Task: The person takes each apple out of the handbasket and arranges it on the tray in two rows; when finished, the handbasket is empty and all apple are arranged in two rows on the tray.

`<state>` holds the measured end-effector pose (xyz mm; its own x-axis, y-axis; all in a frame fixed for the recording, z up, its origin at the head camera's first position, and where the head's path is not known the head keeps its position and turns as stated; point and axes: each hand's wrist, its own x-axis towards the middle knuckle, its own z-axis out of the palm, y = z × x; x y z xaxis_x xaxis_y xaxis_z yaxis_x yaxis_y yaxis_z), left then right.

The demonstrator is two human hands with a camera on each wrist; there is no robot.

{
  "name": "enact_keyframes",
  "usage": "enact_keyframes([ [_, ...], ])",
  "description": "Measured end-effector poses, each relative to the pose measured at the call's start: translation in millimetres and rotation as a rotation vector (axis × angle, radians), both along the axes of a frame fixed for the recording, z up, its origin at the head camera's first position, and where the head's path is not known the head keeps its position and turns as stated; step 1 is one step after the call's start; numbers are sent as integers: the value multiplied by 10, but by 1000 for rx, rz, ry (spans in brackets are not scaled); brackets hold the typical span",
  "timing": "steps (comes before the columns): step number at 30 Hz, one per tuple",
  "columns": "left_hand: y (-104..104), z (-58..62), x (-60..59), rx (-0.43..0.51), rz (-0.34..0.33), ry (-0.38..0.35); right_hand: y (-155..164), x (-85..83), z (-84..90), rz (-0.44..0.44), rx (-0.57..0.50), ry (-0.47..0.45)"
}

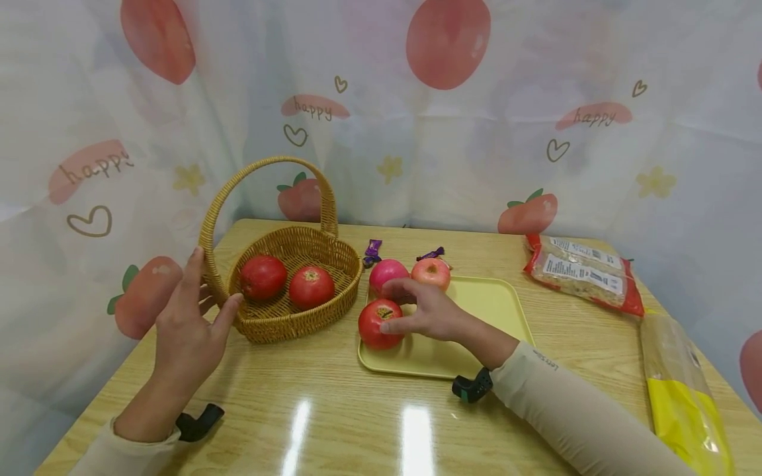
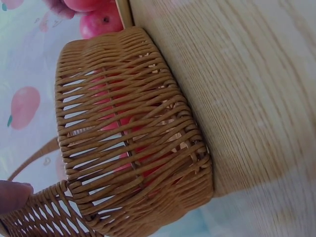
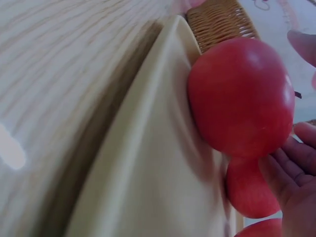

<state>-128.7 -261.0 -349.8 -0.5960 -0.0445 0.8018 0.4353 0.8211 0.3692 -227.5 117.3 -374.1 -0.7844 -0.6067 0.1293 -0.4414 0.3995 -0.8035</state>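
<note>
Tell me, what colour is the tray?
Pale yellow. The tray shows best in the head view.

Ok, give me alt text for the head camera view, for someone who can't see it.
A person's right hand grasps a red fruit at the near left corner of a yellow tray holding two more fruits, while the left hand touches a wicker basket with two red fruits inside, all on a wooden table.

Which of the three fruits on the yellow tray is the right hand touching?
The deep red fruit at the tray's front left corner, nearest the basket. The right hand wraps its fingers around it; the two pinker fruits sit behind it, toward the back edge.
</note>
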Motion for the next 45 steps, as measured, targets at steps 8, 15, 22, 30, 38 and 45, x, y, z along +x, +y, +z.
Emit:
enact_keyframes([
  [8, 12, -2, 11, 10, 1, 1, -61, -9, 122, 46, -2, 40],
  [15, 14, 14, 9, -4, 9, 1, -131, -62, 250, 62, 11, 55],
  [22, 10, 22, 26, -8, 17, -4, -251, -140, 388, 105, 47, 29],
  [30, 17, 9, 26, -7, 8, -2, -404, -266, 463, 123, 82, 7],
  [38, 9, 10, 9, -22, 13, 10, -582, -351, 555, 145, 117, 10],
  [45, 10, 7, 15, -21, 19, 5, -772, -434, 622, 172, 163, -24],
])
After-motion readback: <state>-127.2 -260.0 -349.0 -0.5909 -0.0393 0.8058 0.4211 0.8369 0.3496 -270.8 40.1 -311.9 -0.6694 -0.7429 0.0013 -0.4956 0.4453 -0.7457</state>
